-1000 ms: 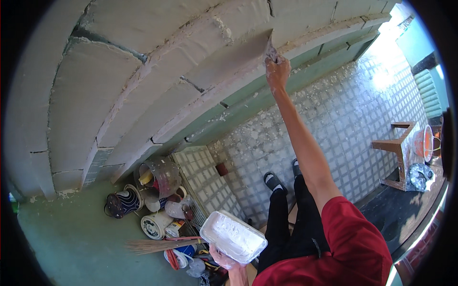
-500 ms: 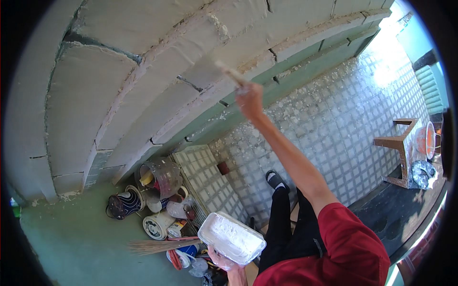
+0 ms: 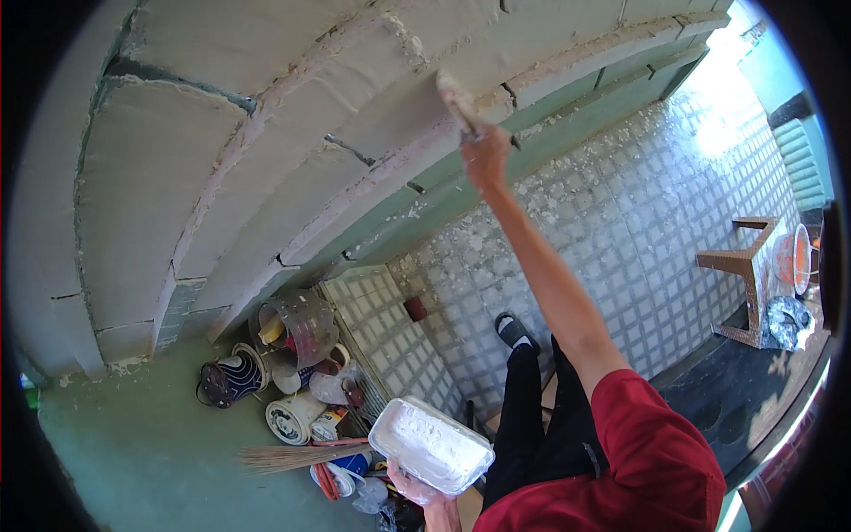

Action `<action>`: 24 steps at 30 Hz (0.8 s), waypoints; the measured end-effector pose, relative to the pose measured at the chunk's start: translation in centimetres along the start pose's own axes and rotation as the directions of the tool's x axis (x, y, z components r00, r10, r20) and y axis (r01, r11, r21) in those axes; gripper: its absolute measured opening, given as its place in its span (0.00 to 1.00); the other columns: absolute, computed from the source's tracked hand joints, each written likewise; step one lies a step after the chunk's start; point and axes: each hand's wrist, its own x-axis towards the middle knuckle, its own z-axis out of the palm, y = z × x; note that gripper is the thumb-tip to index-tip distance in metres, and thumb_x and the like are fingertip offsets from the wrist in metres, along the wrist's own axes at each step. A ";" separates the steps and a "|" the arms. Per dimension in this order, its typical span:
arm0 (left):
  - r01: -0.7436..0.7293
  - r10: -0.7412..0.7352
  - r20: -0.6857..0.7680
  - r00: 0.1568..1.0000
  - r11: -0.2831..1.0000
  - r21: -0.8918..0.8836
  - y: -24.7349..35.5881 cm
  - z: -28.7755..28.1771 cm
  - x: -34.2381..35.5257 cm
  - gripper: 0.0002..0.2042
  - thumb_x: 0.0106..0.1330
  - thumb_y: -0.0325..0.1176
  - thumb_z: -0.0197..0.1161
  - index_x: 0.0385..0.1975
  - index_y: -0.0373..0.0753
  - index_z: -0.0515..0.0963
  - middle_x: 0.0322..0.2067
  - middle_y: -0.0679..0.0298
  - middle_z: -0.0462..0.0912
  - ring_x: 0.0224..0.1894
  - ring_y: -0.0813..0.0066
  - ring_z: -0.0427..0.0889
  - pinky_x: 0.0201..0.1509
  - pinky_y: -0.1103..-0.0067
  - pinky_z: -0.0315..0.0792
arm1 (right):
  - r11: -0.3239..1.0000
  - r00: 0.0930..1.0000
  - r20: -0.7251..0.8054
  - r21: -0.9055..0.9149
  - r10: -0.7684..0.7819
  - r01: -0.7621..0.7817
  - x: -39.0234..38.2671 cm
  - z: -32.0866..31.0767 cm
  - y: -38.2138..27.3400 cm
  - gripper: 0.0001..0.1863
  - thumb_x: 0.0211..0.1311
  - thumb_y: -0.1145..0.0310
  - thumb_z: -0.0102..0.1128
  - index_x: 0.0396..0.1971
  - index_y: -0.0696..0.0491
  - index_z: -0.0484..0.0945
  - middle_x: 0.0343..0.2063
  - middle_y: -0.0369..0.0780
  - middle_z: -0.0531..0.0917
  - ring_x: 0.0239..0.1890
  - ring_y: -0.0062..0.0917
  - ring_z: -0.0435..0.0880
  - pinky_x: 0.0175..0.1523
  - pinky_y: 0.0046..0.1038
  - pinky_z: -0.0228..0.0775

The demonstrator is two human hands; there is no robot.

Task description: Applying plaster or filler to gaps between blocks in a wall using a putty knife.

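Observation:
My right hand (image 3: 486, 155) stretches up to the wall and is closed around the handle of a putty knife (image 3: 455, 97) caked with pale plaster. The blade is close to the plastered wall (image 3: 390, 106); whether it touches cannot be made out. Low in front of me, my left hand (image 3: 417, 486) supports a whitish rectangular plastic tub (image 3: 379, 433) from beneath, its fingers gripping the side. White putty (image 3: 434, 441) lies inside the tub, smeared up its walls.
A heap of buckets (image 3: 292, 418), a clear basket (image 3: 306, 328) and a straw broom (image 3: 288, 457) sits at the lower left. Beside it rises a tiled step (image 3: 386, 324). Plaster bits dot the tiled floor (image 3: 612, 222). At right stand a stool (image 3: 749, 266) and a dark bench (image 3: 709, 399).
My right hand has moved right and slightly upward along the wall, and the putty knife now points more steeply up. The left hand and tub have stayed almost still.

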 end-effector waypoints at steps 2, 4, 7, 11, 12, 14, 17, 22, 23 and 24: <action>-0.013 0.013 0.010 1.000 1.000 0.001 -0.1 0.7 -0.1 0.31 0.63 0.55 0.47 0.62 0.41 0.63 0.57 0.59 0.71 0.54 0.58 0.75 0.55 0.64 0.72 | 0.995 0.996 0.018 0.059 -0.085 0.084 -1.7 1.6 0.0 0.18 0.49 0.76 0.56 0.42 0.53 0.82 0.18 0.52 0.76 0.17 0.36 0.74 0.28 0.33 0.67; 0.009 -0.009 0.022 1.000 1.000 0.009 -0.4 1.0 0.1 0.31 0.63 0.55 0.47 0.62 0.41 0.62 0.57 0.59 0.71 0.54 0.58 0.75 0.55 0.63 0.72 | 0.975 0.975 -0.004 -0.016 -0.220 0.220 -2.9 2.4 1.2 0.19 0.49 0.76 0.55 0.44 0.53 0.82 0.19 0.52 0.76 0.17 0.37 0.75 0.28 0.33 0.67; 0.016 -0.016 0.020 1.000 1.000 0.014 -0.4 0.8 0.3 0.32 0.63 0.55 0.47 0.62 0.41 0.62 0.57 0.59 0.71 0.54 0.58 0.74 0.55 0.63 0.72 | 0.986 0.985 0.059 -0.017 -0.162 0.163 -2.7 1.1 1.1 0.18 0.48 0.76 0.55 0.41 0.52 0.82 0.18 0.52 0.76 0.20 0.42 0.77 0.31 0.37 0.69; 0.011 -0.012 0.035 0.999 1.000 0.022 -0.5 0.6 0.1 0.32 0.63 0.56 0.47 0.63 0.41 0.62 0.57 0.59 0.71 0.55 0.58 0.74 0.56 0.63 0.72 | 0.994 0.992 -0.078 -0.041 0.095 -0.099 1.6 -2.6 0.8 0.13 0.48 0.74 0.55 0.35 0.54 0.83 0.16 0.53 0.76 0.21 0.48 0.78 0.32 0.42 0.68; 0.025 -0.026 0.047 0.999 0.999 0.022 -0.8 0.9 0.0 0.32 0.63 0.56 0.47 0.63 0.41 0.62 0.57 0.59 0.71 0.55 0.58 0.74 0.56 0.63 0.72 | 0.991 0.976 -0.207 -0.125 -0.062 0.036 3.8 -3.2 3.6 0.13 0.49 0.74 0.56 0.36 0.55 0.83 0.17 0.52 0.76 0.20 0.45 0.76 0.31 0.40 0.67; 0.017 -0.017 0.026 1.000 1.000 0.009 -0.8 0.9 0.1 0.33 0.63 0.56 0.46 0.63 0.41 0.62 0.57 0.59 0.71 0.54 0.57 0.74 0.55 0.63 0.72 | 0.966 0.929 -0.304 -0.207 -0.213 0.154 4.2 -2.3 4.5 0.14 0.49 0.75 0.57 0.37 0.56 0.83 0.17 0.50 0.77 0.19 0.42 0.74 0.29 0.38 0.66; 0.000 0.000 0.005 1.000 1.000 0.024 -0.3 0.0 0.3 0.32 0.63 0.56 0.46 0.63 0.41 0.62 0.57 0.59 0.71 0.54 0.57 0.74 0.56 0.63 0.72 | 0.998 0.995 -0.102 -0.067 0.013 -0.020 1.0 0.8 0.9 0.15 0.47 0.74 0.56 0.38 0.56 0.82 0.21 0.52 0.78 0.24 0.47 0.77 0.33 0.42 0.66; 0.002 -0.002 0.031 1.000 1.000 0.020 -0.6 0.5 0.5 0.33 0.63 0.56 0.47 0.63 0.41 0.61 0.57 0.59 0.70 0.54 0.57 0.74 0.56 0.62 0.72 | 0.983 0.985 0.035 -0.071 -0.169 0.171 -4.8 3.3 -0.7 0.17 0.47 0.75 0.54 0.40 0.55 0.82 0.21 0.51 0.79 0.24 0.47 0.77 0.33 0.42 0.67; 0.002 -0.003 0.033 0.999 1.000 0.028 -0.8 0.8 0.6 0.33 0.63 0.56 0.47 0.63 0.41 0.61 0.57 0.59 0.70 0.55 0.57 0.74 0.56 0.62 0.71 | 0.973 0.973 0.031 0.009 -0.229 0.229 -4.7 2.9 -1.2 0.17 0.48 0.75 0.54 0.40 0.55 0.82 0.21 0.50 0.79 0.24 0.47 0.77 0.33 0.42 0.68; -0.004 0.003 0.033 0.999 1.000 0.027 -0.8 0.8 0.6 0.33 0.63 0.56 0.47 0.63 0.41 0.61 0.57 0.59 0.70 0.55 0.57 0.74 0.56 0.62 0.71 | 0.973 0.973 0.030 0.015 -0.229 0.229 -3.9 2.1 -2.1 0.17 0.48 0.75 0.54 0.40 0.55 0.82 0.21 0.50 0.79 0.24 0.47 0.77 0.33 0.42 0.68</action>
